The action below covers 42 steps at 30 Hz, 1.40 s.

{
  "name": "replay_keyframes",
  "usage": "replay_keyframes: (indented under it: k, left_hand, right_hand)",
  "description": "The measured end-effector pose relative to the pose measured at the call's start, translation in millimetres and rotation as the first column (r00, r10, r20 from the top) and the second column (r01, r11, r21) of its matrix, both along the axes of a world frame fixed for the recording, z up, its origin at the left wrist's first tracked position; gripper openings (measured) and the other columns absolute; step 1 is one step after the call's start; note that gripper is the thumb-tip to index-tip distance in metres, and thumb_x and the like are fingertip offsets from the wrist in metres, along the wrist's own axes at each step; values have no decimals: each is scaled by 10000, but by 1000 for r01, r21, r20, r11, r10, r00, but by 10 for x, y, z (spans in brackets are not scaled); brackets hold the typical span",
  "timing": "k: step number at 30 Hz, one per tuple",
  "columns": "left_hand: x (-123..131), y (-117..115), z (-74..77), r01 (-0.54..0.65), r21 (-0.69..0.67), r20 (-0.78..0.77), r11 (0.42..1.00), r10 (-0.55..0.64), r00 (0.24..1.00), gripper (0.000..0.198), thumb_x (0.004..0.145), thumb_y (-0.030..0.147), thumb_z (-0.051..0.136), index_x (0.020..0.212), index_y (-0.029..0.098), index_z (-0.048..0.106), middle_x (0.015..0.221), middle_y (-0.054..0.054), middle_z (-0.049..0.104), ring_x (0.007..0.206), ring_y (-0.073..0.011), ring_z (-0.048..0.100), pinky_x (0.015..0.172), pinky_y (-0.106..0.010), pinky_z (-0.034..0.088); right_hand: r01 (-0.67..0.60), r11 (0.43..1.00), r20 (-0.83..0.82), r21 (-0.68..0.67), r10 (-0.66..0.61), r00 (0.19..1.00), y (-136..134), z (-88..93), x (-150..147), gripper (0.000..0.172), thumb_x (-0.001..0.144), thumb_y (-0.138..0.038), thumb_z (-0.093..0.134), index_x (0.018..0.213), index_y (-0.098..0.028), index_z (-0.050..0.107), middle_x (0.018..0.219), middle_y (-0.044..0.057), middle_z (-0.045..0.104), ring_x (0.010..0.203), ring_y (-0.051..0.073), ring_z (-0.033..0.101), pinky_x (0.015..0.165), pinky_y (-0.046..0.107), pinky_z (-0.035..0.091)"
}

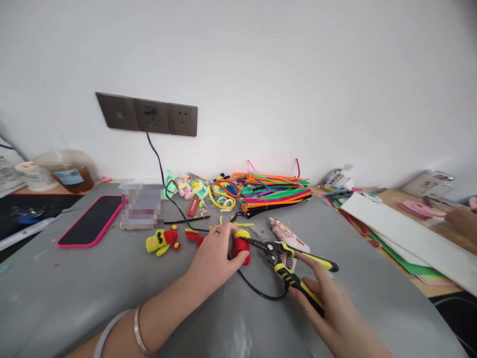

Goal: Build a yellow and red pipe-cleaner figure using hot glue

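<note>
Plain pale wall (pixel 283 89) across upper half, row of three dark brown wall plates (pixel 146 116) at left, black plug (pixel 149 110) in middle one, grey-covered table (pixel 112 293) against wall, light wood surface (pixel 391 199) showing at right, soft even light.

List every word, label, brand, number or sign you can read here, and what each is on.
No text reads with certainty.
White container: dark mark, perhaps a "5", too blurred to confirm.
Pliers: pale lettering near the jaws, too small.
Red tag: white characters, too small.
Brown tub: blue label, unreadable.
Pale packet: dark print, unreadable.
White bag: print, blurred.
</note>
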<state>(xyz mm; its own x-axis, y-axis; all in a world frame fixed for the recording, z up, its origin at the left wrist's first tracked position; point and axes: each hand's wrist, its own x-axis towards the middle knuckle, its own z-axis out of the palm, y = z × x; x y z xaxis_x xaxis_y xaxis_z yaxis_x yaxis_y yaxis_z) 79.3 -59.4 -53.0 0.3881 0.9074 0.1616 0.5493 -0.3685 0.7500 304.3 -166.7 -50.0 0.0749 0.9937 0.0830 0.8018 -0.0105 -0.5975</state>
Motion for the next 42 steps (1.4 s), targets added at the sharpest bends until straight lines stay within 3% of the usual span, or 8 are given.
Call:
replay_keyframes:
  k: [9, 16, 23, 28, 34, 42]
  left_hand:
    - [-17, -6, -41, 32, 94, 28, 995, -34, 999, 251, 847, 216, 630, 1086, 245, 558, 1313, -87, 585, 1304, -309, 518, 1089, -523, 440]
    - [-12, -10, -37, -3, 73, 39, 997, 0, 999, 323, 820, 211, 654, 1120, 249, 541, 1385, -109, 522, 1365, -328, 480, 1083, -538, 460]
    - [-11, -17, -36, -11, 59, 24, 998, 10, 1000, 234, 830, 217, 654, 1038, 264, 559, 1405, -94, 494, 1379, -330, 474, 1091, -545, 453]
    - [-9, -19, -20, -8, 41, 23, 999, 7, 1000, 300, 824, 209, 658, 1100, 261, 550, 1432, -111, 476, 1399, -338, 455, 1109, -560, 435]
    - [-5, -17, -37, -9, 63, 26, 998, 8, 1000, 248, 830, 212, 647, 1058, 258, 561, 1421, -108, 478, 1395, -337, 463, 1096, -551, 452]
    - [-1, -17, -56, -29, 83, 47, 996, 25, 999, 352, 813, 212, 655, 1112, 247, 473, 1417, -130, 492, 1377, -333, 481, 1069, -533, 474]
  right_hand:
    - [-67, 996, 27, -50, 68, 997, 31, 10, 108, 467, 1002, -437, 385, 1415, -244, 289, 633, -58, 599, 563, 201, 634, 558, 269, 512]
    - [-92, 994, 27, -63, 94, 995, 21, -44, 159, 476, 1009, -436, 397, 1429, -247, 276, 631, -60, 589, 563, 200, 632, 562, 269, 515]
    - [-98, 994, 34, -40, 100, 994, 11, -25, 151, 458, 1012, -413, 403, 1422, -246, 285, 625, -66, 587, 538, 191, 615, 539, 256, 504]
    - [-94, 995, 37, -29, 95, 995, 32, -49, 160, 476, 1005, -413, 419, 1429, -247, 280, 626, -68, 597, 544, 192, 627, 544, 255, 509]
    - [-96, 994, 11, -59, 96, 995, 21, -50, 171, 468, 1009, -423, 407, 1422, -242, 283, 630, -63, 593, 549, 190, 625, 549, 257, 509]
    - [-75, 993, 4, -95, 75, 997, 35, 3, 122, 473, 1014, -439, 386, 1429, -240, 276, 654, -46, 601, 582, 208, 641, 576, 285, 512]
